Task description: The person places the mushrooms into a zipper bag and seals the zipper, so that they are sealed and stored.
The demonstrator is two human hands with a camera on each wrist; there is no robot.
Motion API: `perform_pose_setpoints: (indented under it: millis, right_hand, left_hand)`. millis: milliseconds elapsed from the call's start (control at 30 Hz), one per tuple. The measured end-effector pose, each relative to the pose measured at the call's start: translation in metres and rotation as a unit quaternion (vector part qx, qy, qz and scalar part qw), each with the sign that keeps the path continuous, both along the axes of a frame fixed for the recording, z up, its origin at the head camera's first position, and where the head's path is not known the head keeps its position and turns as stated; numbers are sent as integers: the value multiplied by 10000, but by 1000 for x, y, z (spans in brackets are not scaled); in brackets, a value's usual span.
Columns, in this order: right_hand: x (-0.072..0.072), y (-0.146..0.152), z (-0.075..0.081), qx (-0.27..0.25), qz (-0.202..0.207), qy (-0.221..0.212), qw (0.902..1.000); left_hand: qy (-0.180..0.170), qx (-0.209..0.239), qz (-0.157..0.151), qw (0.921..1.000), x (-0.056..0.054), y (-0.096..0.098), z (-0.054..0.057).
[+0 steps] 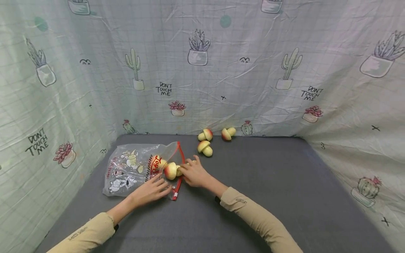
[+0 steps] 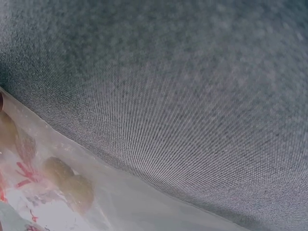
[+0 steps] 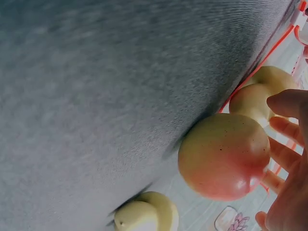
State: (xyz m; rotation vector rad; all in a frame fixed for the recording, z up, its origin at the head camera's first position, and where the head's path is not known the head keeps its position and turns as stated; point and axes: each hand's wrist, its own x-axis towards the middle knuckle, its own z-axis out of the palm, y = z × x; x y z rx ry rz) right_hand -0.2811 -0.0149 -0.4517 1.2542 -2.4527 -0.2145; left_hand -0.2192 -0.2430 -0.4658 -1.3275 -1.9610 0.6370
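Observation:
A clear zip bag with a red zipper edge lies flat, its mouth to the right. My left hand rests on its near side, fingers spread and fairly straight. At the bag's mouth, my right hand has its fingers around a yellow-and-red toy mushroom, mostly hidden behind the hand in the head view. Just left of the right fingertips sits another toy mushroom, cap to the left. One more toy mushroom shows through the bag. The left wrist view catches a mushroom through the plastic.
Beyond the bag, near the back edge of the grey table, three loose toy mushrooms lie: one on its side, one behind it, one farther right. A printed curtain encloses the table at back and sides.

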Motion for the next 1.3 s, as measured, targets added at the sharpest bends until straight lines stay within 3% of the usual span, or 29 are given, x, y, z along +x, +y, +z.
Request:
perform_pose_setpoints:
  millis: [533,833,1033,1300]
  right_hand:
    - [7,-2,-3,344,39,261,9991]
    - [10,-10,-4,363,-52,379,9986]
    - [9,-10,-5,266,96,482,9984]
    - [9,-2,-6,308,183,270,9990]
  left_hand:
    - [-335,85,49,9994,3,4,0]
    - [-191,11,133,9997,4,6,0]
    - [-190,2,230,9996,6,7,-1]
    - [-222,68,250,9994,6,9,-3]
